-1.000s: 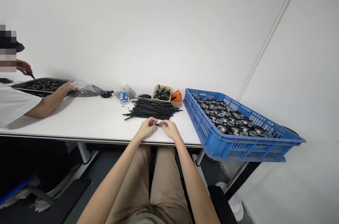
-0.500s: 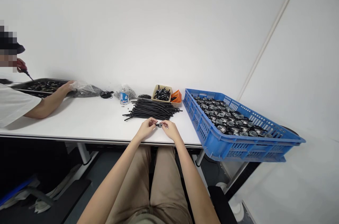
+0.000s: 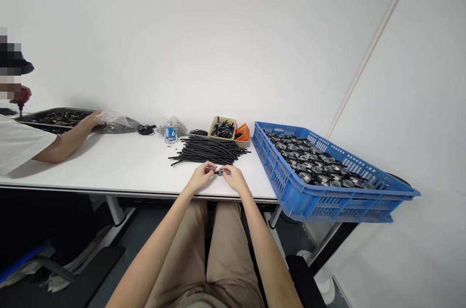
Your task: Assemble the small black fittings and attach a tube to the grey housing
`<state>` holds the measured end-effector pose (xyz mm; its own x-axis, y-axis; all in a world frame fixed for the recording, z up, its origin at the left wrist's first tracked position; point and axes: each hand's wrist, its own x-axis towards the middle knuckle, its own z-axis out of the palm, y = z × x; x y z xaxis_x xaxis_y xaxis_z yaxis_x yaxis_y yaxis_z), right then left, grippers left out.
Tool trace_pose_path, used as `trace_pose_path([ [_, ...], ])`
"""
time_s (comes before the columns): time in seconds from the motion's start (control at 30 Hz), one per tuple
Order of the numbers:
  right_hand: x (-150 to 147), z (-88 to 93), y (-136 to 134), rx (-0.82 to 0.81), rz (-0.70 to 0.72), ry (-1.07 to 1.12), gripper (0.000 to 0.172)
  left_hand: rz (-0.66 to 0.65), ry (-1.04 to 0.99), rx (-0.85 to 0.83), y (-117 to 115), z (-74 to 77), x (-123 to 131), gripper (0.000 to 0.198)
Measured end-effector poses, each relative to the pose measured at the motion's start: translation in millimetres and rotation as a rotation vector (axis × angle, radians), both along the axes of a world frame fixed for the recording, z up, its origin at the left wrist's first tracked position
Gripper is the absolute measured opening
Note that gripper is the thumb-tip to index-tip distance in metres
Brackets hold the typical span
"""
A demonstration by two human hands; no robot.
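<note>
A small black fitting [image 3: 218,171] was pinched between the fingertips of the left hand [image 3: 201,178] and the right hand [image 3: 234,178], both closed on it just above the near edge of the white table [image 3: 120,165], probably for steadiness. Just beyond lay a pile of black tubes [image 3: 209,150]; a blue crate [image 3: 287,184] of black parts sat to the right. A co-worker's hand [image 3: 91,119] rested on a dark tray [image 3: 47,115] far left.

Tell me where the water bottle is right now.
In the head view the water bottle stands upright at the back of the white table, left of centre, just left of the pile of black tubes.
</note>
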<state>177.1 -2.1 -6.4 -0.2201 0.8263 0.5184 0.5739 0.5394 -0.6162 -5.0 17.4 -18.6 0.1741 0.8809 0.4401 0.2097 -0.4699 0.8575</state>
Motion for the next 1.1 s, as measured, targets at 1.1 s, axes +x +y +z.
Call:
trace_pose_path([
  [1.1, 0.3, -2.4, 2.3, 0.005, -0.002, 0.000, 0.028, -0.009, -0.011, -0.007, -1.6, 2.0, -1.2, 0.025],
])
